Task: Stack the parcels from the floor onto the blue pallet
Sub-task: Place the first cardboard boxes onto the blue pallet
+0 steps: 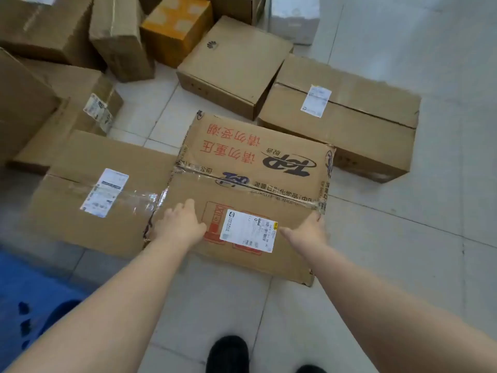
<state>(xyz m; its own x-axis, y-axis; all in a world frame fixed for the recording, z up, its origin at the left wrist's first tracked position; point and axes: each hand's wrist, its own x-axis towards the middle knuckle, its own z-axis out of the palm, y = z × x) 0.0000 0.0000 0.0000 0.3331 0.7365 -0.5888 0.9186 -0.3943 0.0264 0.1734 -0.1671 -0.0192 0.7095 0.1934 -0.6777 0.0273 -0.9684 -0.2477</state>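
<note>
2 hands are on the printed box (250, 189), which lies flat on the tiled floor (403, 238) straight ahead at 12 o'clock: your left hand (181, 224) lies over its left edge with the fingers bent down the side, and your right hand (312, 228) is at its right edge just below the tape line, fingers going over the side where you cannot see how far they curl. Judging by its broad, shallow shape, the box will likely feel awkward rather than heavy, though its weight cannot be read from here. It is plain brown cardboard with red lettering, a white label (248, 230) near you, and glossy clear tape across the seam. Its corners are crushed and the left edge is torn, so expect soft, yielding walls; take it low on both short sides, palms under the bottom edge, and keep off the slick tape. Another labelled box (94, 195) touches it at 9 o'clock, so it may drag as you lift. More boxes sit from 10 to 2 o'clock. At 7 o'clock shows the blue pallet (24, 292), hard plastic with dark slots.
</note>
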